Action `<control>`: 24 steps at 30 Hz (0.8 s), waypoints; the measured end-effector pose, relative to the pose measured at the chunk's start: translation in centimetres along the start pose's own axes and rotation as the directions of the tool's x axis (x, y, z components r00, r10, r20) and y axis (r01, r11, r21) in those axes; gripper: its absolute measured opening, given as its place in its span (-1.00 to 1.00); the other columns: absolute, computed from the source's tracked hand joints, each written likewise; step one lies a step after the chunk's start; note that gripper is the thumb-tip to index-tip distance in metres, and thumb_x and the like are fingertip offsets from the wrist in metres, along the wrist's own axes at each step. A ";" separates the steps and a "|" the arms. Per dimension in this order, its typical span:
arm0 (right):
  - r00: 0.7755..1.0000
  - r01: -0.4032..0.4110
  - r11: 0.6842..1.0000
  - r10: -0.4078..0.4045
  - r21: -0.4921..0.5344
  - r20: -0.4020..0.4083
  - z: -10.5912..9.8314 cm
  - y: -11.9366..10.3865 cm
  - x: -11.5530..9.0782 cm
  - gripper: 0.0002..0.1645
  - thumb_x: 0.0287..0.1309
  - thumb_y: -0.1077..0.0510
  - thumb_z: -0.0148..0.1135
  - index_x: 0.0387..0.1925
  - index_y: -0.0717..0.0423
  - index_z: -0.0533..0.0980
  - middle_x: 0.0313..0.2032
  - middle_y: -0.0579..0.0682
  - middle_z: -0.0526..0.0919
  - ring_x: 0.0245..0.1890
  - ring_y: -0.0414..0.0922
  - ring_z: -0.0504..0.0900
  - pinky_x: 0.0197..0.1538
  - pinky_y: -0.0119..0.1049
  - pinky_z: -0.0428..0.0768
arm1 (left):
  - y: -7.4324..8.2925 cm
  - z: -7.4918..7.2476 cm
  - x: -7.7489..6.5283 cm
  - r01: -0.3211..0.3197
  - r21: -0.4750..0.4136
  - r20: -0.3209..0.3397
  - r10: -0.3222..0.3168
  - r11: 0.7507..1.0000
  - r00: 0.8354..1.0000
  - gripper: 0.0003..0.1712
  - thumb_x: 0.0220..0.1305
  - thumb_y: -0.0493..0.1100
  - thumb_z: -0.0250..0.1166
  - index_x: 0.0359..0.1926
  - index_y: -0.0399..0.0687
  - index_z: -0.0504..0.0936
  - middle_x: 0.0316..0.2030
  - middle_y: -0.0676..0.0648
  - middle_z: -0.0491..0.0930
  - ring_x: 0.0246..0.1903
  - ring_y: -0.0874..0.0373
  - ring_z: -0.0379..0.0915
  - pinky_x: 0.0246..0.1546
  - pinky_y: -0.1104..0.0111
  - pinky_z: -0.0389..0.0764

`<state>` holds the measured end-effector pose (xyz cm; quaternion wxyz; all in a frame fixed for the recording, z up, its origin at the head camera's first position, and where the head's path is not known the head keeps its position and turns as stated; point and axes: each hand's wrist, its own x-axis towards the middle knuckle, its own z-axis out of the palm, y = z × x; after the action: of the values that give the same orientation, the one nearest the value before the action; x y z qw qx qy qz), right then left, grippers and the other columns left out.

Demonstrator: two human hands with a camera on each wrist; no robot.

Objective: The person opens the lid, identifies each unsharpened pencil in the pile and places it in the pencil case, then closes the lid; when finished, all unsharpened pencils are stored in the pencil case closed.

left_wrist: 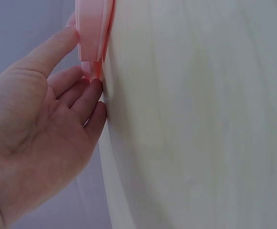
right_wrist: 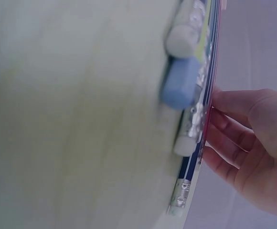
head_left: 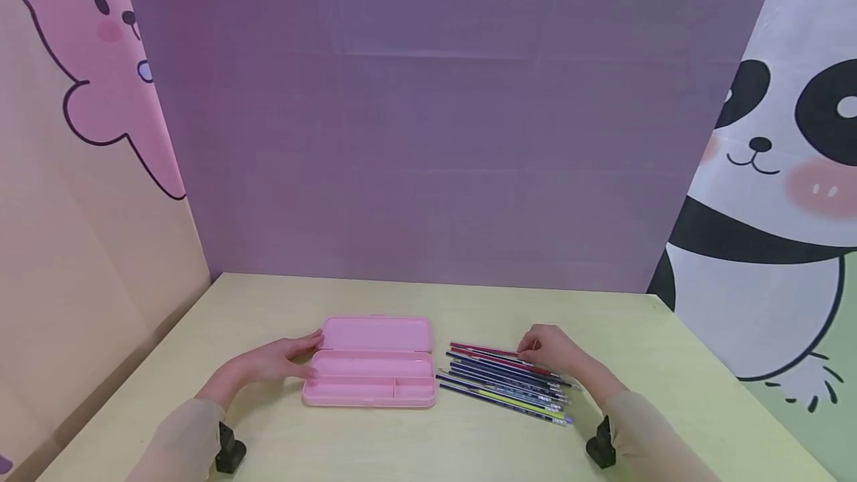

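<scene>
Rightward, pencils beneath right hand, leftward, pink case touching left hand

Table, pale, faintly grained: is spreading beneath the left hand and the right hand. Backdrop, purple, creased: is rising beyond both. Cartoon figure, pink, dark-outlined: is showing on the beige wall, left of and above the left hand. Cartoon panda, pink-cheeked: is occupying the pale-green wall, right of and above the right hand.
</scene>
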<state>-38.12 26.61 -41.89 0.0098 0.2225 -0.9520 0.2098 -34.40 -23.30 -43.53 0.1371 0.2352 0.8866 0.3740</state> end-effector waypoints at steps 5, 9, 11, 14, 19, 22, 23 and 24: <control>1.000 -0.011 1.000 0.011 -0.003 0.005 -0.1 -0.1 0.0 -0.95 0.04 0.24 0.32 -0.45 0.16 0.60 -0.50 -0.10 0.56 -0.48 -0.22 0.44 -0.37 -0.36 0.49 | 0.1 -0.1 0.0 -0.008 0.002 0.006 0.008 1.000 1.000 -0.05 0.18 0.03 0.29 0.40 -0.32 0.04 0.40 -0.31 0.02 0.39 -0.29 -0.13 0.34 -0.14 -0.02; 1.000 -0.008 1.000 0.008 0.012 0.022 -0.5 -0.3 -0.1 -0.95 0.07 0.23 0.30 -0.45 0.12 0.57 -0.50 -0.12 0.57 -0.47 -0.22 0.44 -0.35 -0.35 0.49 | -0.1 -0.1 0.0 -0.008 0.009 0.003 0.008 1.000 1.000 -0.05 0.18 0.05 0.29 0.40 -0.31 0.05 0.41 -0.30 0.01 0.39 -0.29 -0.14 0.34 -0.15 -0.03; 1.000 0.016 1.000 -0.016 0.013 0.023 -0.6 -0.2 -0.3 -0.95 0.09 0.21 0.29 -0.44 0.10 0.56 -0.49 -0.12 0.58 -0.47 -0.24 0.45 -0.36 -0.36 0.49 | -0.2 0.0 0.1 -0.003 0.016 -0.001 0.003 1.000 1.000 -0.05 0.17 0.06 0.30 0.40 -0.29 0.06 0.41 -0.29 0.00 0.39 -0.29 -0.14 0.34 -0.15 -0.04; 0.998 0.067 0.998 -0.067 0.012 0.008 -0.8 0.1 -0.4 -0.95 0.13 0.19 0.26 -0.42 0.08 0.55 -0.47 -0.14 0.59 -0.48 -0.27 0.45 -0.38 -0.40 0.48 | -0.3 0.0 0.1 0.008 0.019 -0.007 -0.008 1.000 1.000 -0.05 0.17 0.07 0.30 0.41 -0.27 0.06 0.42 -0.28 0.00 0.39 -0.29 -0.15 0.34 -0.16 -0.05; 0.997 0.071 0.997 -0.070 0.014 -0.031 -0.6 0.2 -0.5 -0.94 0.18 0.15 0.22 -0.38 0.05 0.55 -0.47 -0.17 0.55 -0.50 -0.30 0.41 -0.41 -0.44 0.45 | -0.3 -0.1 0.2 0.012 0.008 -0.003 -0.011 1.000 1.000 -0.05 0.16 0.06 0.30 0.41 -0.27 0.06 0.42 -0.27 0.00 0.40 -0.28 -0.15 0.34 -0.15 -0.04; 0.997 0.054 0.998 -0.053 0.013 -0.049 -0.5 0.1 -0.6 -0.94 0.19 0.15 0.21 -0.34 0.06 0.55 -0.46 -0.15 0.54 -0.50 -0.28 0.40 -0.41 -0.44 0.44 | -0.3 0.0 0.2 0.004 0.007 0.002 -0.004 1.000 1.000 -0.06 0.17 0.06 0.30 0.40 -0.28 0.07 0.42 -0.29 -0.01 0.39 -0.29 -0.16 0.34 -0.15 -0.04; 0.998 0.044 0.999 -0.043 0.014 -0.053 -0.5 0.0 -0.7 -0.93 0.20 0.15 0.20 -0.33 0.07 0.55 -0.46 -0.14 0.54 -0.50 -0.26 0.39 -0.41 -0.44 0.44 | -0.4 0.0 0.2 0.001 0.005 0.003 -0.001 1.000 1.000 -0.06 0.17 0.06 0.30 0.40 -0.29 0.07 0.42 -0.29 -0.02 0.39 -0.29 -0.16 0.34 -0.15 -0.04; 0.998 0.041 0.999 -0.040 0.014 -0.057 -0.5 -0.1 -0.8 -0.94 0.19 0.17 0.20 -0.32 0.07 0.56 -0.46 -0.13 0.54 -0.49 -0.25 0.40 -0.40 -0.43 0.44 | -0.4 0.0 0.2 0.000 0.003 0.004 0.000 1.000 1.000 -0.06 0.17 0.05 0.30 0.40 -0.29 0.07 0.42 -0.29 -0.02 0.39 -0.30 -0.17 0.34 -0.15 -0.04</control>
<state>-37.43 27.04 -41.51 0.0395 0.2357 -0.9451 0.2230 -34.75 -23.43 -43.81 0.1385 0.2360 0.8868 0.3724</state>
